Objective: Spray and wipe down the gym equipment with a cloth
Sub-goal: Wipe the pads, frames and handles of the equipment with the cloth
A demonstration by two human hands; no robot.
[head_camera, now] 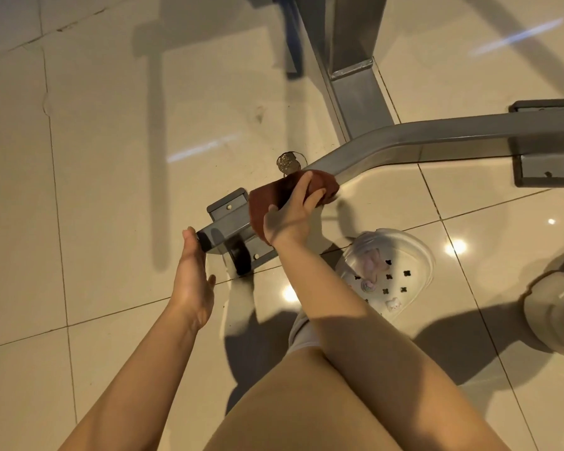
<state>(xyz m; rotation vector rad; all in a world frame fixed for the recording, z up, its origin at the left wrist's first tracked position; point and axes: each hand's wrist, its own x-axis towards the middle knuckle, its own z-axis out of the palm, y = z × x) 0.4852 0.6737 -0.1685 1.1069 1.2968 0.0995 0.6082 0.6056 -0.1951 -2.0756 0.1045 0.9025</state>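
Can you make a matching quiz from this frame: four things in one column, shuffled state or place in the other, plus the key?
Things
1. cloth
2. left hand
3. right hand
4. clear clog

States or places
A. open, fingertips at the end of the grey frame bar
B. on the tiled floor, worn on a foot
C. reddish-brown, draped over the bar
D. gripping the cloth on the bar

Pairs: 1-C, 2-A, 3-D, 4-B

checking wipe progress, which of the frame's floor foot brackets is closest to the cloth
The near bracket beside the left hand; the cloth hangs right next to it, while the other bracket sits far right.
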